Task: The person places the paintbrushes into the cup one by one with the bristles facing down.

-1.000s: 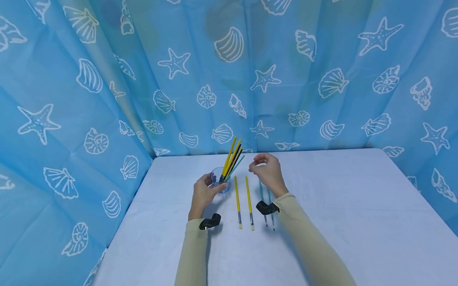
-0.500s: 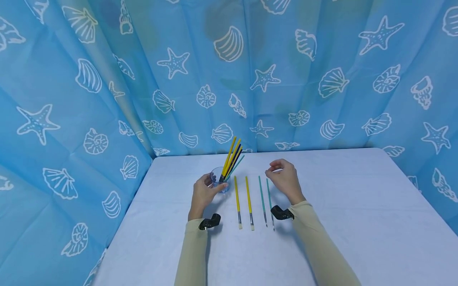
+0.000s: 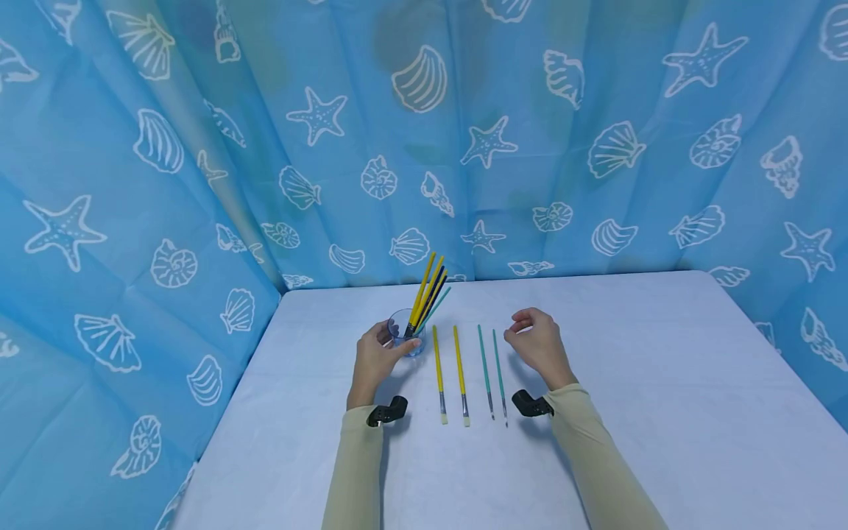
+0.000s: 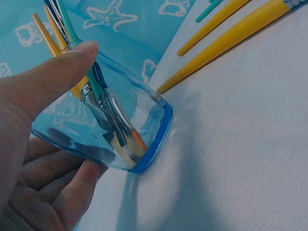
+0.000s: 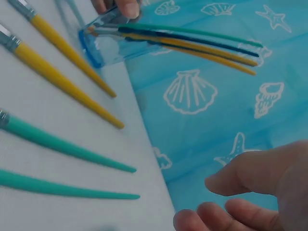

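My left hand point(image 3: 376, 362) grips a clear blue plastic cup point(image 4: 166, 118), thumb on the near side and fingers behind. Several paintbrushes point(image 3: 432, 293) lean to the right inside it, bristles down, with yellow, dark blue and teal handles. To the cup's right lie two yellow-handled paintbrushes point(image 3: 460, 372) with flat pale bristles pointing toward me. Beside those are two thin teal paintbrushes point(image 3: 486, 372), laid the same way. Just right of the teal pair, my right hand point(image 3: 539, 350) hovers with loosely curled fingers; nothing shows between thumb and fingertips point(image 5: 215, 185).
A white cloth covers the table point(image 3: 662, 383). Behind it and along the left hangs a blue curtain point(image 3: 503, 184) printed with white shells and starfish. A small black wrist camera point(image 3: 391, 411) sits on the left sleeve, another point(image 3: 530, 403) on the right.
My right hand has moved right and toward me, from above the teal paintbrushes to beside them, uncovering both. The left hand and the cup stay in place.
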The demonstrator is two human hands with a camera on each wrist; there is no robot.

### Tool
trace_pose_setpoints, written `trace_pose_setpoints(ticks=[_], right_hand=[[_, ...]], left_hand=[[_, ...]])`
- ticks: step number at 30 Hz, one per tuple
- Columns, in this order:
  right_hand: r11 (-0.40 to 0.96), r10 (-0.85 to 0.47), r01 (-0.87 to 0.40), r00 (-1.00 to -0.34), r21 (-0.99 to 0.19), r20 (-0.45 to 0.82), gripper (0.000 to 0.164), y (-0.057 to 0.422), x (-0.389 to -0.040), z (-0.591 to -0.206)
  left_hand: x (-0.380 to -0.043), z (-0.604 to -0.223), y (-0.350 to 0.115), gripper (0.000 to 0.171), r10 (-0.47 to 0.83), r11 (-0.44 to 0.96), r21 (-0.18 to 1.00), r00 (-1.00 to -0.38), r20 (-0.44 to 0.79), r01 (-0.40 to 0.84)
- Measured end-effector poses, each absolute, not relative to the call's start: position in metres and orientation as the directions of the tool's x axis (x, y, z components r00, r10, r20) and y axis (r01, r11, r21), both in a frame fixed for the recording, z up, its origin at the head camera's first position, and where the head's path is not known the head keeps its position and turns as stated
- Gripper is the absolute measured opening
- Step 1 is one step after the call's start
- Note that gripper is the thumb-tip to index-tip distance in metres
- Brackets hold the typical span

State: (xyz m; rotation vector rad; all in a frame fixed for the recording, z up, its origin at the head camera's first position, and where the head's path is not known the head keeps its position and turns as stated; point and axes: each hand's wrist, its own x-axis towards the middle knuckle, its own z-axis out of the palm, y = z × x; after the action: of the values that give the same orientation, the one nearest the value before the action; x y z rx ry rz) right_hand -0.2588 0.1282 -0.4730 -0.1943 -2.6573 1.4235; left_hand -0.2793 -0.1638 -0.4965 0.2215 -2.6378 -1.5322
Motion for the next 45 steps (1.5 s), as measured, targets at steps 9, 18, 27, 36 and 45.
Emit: trace_pose_setpoints(ticks=[9,18,27,36,45], right_hand=[[0.611,0.116,0.067,-0.993,-0.789,0.006,0.038,0.13,-0.262,-0.487],[0.681,0.061,0.108,-0.994,-0.725,-0.09,0.038,0.118,-0.263,-0.493],[0.74,0.043,0.132,-0.988,-0.659,-0.148,0.039,0.103,-0.257,-0.489],[0.834,0.063,0.127,-0.989,-0.538,-0.135,0.038,0.101,-0.256,-0.488],[0.863,0.071,0.121,-0.99,-0.491,-0.12,0.029,0.103,-0.254,-0.494]], left_hand=[[-0.281,-0.494,-0.163,0.084,-0.166,0.501,0.862,-0.986,0.003,-0.082],[-0.282,-0.493,-0.164,0.084,-0.155,0.501,0.864,-0.988,0.021,-0.06],[-0.281,-0.495,-0.166,0.084,-0.158,0.497,0.865,-0.987,0.019,-0.063],[-0.282,-0.497,-0.165,0.084,-0.164,0.479,0.874,-0.986,0.001,-0.079],[-0.28,-0.5,-0.166,0.087,-0.155,0.482,0.873,-0.988,-0.004,-0.079]])
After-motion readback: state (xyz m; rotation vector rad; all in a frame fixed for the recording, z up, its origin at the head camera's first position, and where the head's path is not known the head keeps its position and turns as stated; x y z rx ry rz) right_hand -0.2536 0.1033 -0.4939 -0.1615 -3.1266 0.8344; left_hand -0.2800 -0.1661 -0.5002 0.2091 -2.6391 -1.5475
